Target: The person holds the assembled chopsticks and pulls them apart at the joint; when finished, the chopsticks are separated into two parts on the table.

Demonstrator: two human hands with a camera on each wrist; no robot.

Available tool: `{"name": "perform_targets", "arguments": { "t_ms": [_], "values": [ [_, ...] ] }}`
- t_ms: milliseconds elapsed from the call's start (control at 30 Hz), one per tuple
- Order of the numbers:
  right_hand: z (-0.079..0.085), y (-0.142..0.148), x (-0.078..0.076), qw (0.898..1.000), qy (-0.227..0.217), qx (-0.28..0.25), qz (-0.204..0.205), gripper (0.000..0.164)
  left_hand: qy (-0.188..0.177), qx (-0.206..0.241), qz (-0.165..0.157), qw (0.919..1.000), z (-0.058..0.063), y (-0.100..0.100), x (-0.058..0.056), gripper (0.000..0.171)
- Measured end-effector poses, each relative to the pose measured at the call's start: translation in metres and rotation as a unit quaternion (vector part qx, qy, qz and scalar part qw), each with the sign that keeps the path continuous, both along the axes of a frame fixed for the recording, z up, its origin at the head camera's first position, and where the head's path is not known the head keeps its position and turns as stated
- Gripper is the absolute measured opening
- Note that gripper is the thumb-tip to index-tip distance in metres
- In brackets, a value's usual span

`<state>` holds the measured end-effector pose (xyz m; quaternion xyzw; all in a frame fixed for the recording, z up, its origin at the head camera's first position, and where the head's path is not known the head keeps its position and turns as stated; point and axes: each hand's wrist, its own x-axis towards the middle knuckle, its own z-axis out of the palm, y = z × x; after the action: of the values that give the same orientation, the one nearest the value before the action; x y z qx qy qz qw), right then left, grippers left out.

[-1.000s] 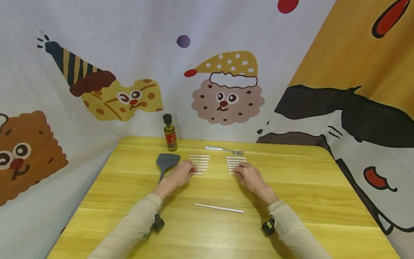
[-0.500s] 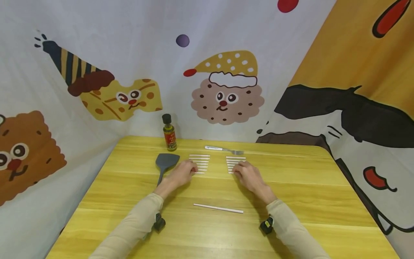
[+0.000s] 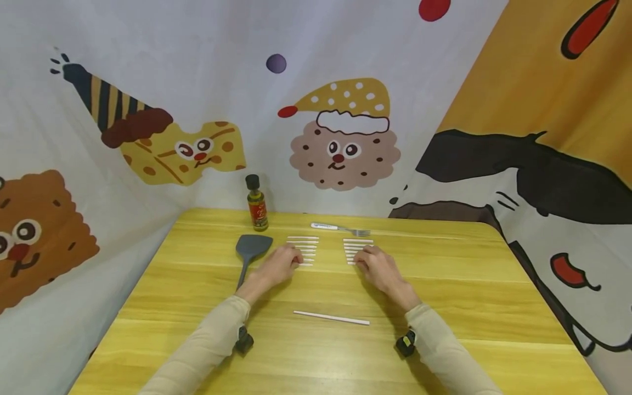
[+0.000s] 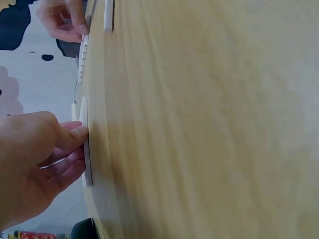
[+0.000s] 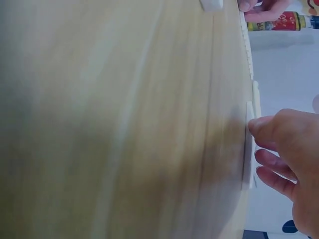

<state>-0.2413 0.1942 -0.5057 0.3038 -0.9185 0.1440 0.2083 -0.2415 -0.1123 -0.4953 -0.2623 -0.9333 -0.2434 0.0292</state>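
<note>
Two rows of short white sticks lie on the wooden table, the left row with narrow tips facing the right row. At the near end of the left row, my left hand pinches the closest white stick, thumb on its near face and fingers behind. Mirroring it, my right hand pinches the nearest white stick of the right row. Both sticks lie low along the tabletop. A longer, tapered white stick lies apart, nearer the body.
A grey spatula lies left of the left row, its handle partly behind the left forearm. Behind stand a sauce bottle with a black cap and, lying flat, a white-handled fork. A printed cloth hangs beyond the table's back edge.
My left hand has shifted slightly right with the stick in its fingers. The right hand stays almost still, and the head view has turned a little.
</note>
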Motion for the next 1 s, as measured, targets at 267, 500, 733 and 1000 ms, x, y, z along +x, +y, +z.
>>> {"name": "perform_targets", "arguments": {
  "t_ms": [267,500,733,1000],
  "values": [
    [0.009,-0.004,0.012,0.999,0.030,-0.032,0.015,0.014,0.038,0.032,0.006,0.9987,0.007,-0.009,0.009,0.009],
    [0.027,-0.011,0.041,0.997,0.026,-0.065,0.023,0.024,0.041,0.013,-0.011,0.9990,0.023,-0.004,0.040,0.016],
    [0.033,-0.018,0.075,0.998,-0.050,-0.012,0.035,0.033,0.013,-0.003,-0.059,0.9982,0.029,0.007,0.074,0.021],
    [0.034,-0.026,0.100,0.983,-0.153,0.012,0.097,0.048,0.001,-0.044,-0.095,0.9945,0.027,0.020,0.100,0.025]
  ]
}}
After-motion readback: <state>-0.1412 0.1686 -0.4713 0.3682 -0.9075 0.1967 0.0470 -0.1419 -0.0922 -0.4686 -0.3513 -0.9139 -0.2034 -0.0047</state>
